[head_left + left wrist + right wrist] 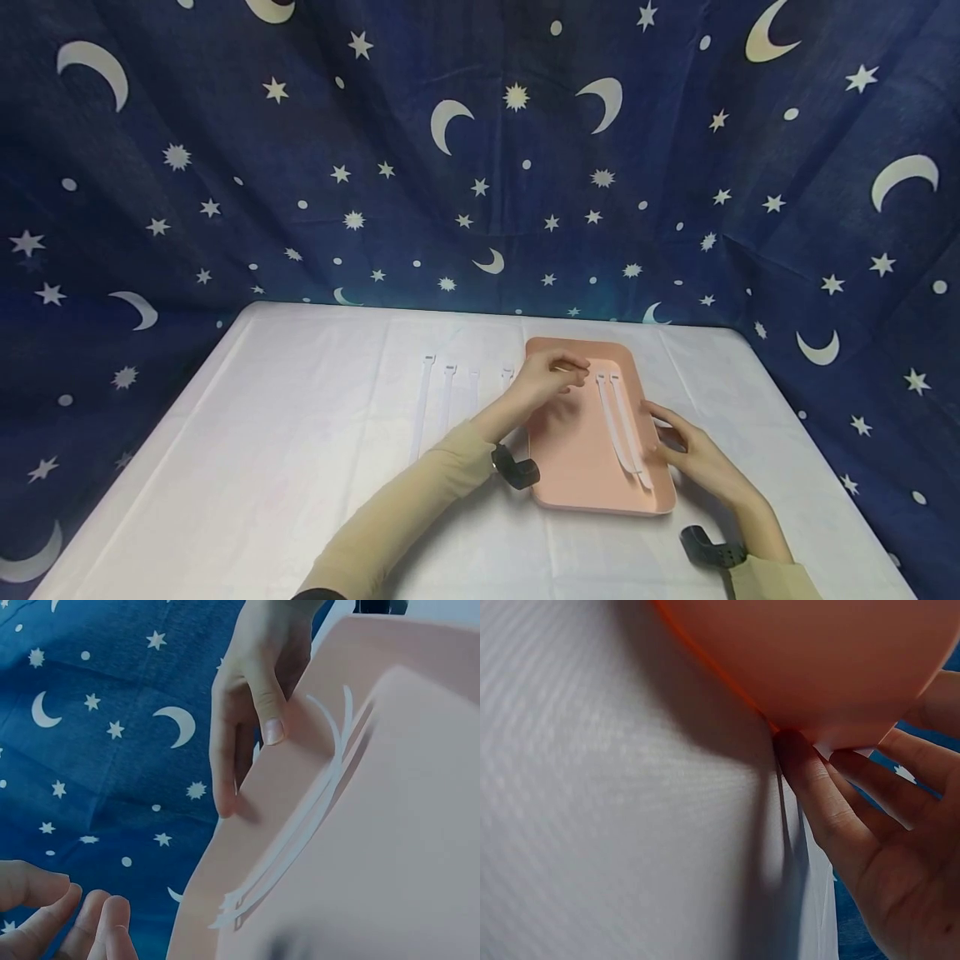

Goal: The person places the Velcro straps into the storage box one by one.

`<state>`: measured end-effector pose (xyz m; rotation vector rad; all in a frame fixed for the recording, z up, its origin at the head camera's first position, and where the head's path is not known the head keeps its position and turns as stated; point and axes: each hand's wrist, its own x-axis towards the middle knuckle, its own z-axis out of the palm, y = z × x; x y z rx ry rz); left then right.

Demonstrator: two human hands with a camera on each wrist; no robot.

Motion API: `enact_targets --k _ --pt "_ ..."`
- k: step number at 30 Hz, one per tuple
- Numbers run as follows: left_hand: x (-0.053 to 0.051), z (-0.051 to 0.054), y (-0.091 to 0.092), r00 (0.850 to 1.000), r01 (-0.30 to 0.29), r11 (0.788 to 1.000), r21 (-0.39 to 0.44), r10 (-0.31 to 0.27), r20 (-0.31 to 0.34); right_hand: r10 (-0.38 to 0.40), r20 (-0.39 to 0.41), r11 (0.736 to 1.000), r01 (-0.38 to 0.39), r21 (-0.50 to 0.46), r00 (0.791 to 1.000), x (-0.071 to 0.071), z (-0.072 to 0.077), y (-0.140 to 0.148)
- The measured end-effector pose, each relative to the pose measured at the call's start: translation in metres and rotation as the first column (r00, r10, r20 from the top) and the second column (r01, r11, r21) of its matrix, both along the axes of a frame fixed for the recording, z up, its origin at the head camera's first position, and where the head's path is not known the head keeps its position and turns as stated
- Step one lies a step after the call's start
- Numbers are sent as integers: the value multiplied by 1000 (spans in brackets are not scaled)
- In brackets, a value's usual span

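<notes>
A shallow pink tray (pixel 573 475) lies on the white-covered table. Two white cable ties, a left one (pixel 612 427) and a right one (pixel 628 427), lie lengthwise along its right side. My left hand (pixel 545 379) hovers above the tray's upper left part. Its fingers are loosely bent, with thumb and fingertips close together; the left wrist view shows nothing between them. At the tray's right edge is my right hand (pixel 701 462), its spread fingers and thumb touching the outside of the wall. The right wrist view shows these fingertips (pixel 789 746) against the tray's side.
Several more white cable ties (pixel 423 404) lie in a row on the table (pixel 285 417), left of the tray, partly hidden by my left forearm. Behind the table hangs a dark blue cloth (pixel 420 225) with moons and stars. Each wrist wears a black band.
</notes>
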<state>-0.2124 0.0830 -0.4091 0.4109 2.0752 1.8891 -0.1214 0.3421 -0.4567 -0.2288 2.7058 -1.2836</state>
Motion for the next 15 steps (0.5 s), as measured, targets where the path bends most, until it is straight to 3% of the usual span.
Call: enact_targets --k 15 --pt "7 2 -32 1000 5 1000 12 -5 1 9 -9 1000 -9 10 1000 0 0 2"
